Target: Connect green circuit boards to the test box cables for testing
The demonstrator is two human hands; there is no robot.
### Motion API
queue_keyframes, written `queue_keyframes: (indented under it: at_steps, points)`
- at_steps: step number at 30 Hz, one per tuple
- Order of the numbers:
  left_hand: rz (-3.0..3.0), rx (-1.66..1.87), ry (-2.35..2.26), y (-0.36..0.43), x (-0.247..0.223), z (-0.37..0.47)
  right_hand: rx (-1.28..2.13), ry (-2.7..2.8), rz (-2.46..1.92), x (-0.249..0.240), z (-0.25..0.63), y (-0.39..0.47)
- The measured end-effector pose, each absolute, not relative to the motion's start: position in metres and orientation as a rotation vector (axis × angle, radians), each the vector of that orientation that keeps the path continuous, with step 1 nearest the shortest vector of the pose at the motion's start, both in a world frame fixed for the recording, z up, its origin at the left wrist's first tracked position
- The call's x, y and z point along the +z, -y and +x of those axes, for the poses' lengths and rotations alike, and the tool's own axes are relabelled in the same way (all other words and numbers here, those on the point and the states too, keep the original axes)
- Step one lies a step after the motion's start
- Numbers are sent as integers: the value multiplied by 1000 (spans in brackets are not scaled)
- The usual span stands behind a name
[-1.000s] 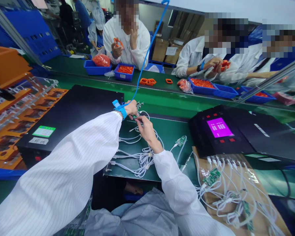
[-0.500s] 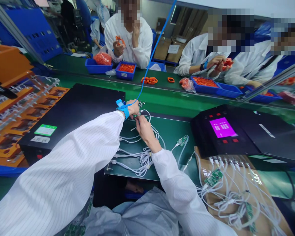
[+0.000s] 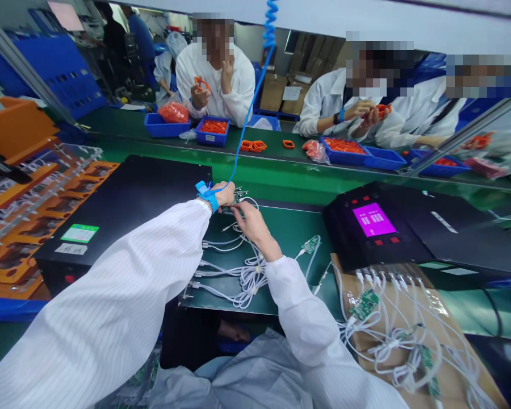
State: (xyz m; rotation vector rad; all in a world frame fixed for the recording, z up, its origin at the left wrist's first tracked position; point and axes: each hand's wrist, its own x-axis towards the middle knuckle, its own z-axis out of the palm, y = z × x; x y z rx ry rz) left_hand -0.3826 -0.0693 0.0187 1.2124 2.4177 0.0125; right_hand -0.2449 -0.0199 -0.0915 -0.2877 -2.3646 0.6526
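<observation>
Since the earlier frame, the view had swung slightly, bringing the coiled top of the blue cord (image 3: 269,25) into sight; both hands stayed close together. The left hand (image 3: 225,196), with a blue strap (image 3: 208,196) at its wrist, was curled around a small green board (image 3: 239,198), its fingers mostly hidden. The right hand (image 3: 252,220) reached up from below, thumb and fingertips drawn close beside that board; whether they pinched it I could not tell. The board sat near the far edge of the green work surface (image 3: 287,227), beyond the bundled white cables (image 3: 253,275). On the left, a black box (image 3: 153,184) stood close by the left forearm. To the right, bare green surface led to a cabled circuit board (image 3: 310,245), then to a black device with a purple screen (image 3: 375,220). The surface's near edge ran just past the cables.
</observation>
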Motion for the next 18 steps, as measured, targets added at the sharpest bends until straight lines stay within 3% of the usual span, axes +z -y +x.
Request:
queue_keyframes:
  at_steps: [6,11,18]
  points:
    - [1282,-10,-2389,76,34,-375,708,2301,-563,-96,-240,-46]
    - [1302,-47,-2371,78,43,-372,754,2471,-361,-95,-251,-69]
    - [1399,-66,-2408,69,15,-390,743,2475,-209,-99,-257,-78]
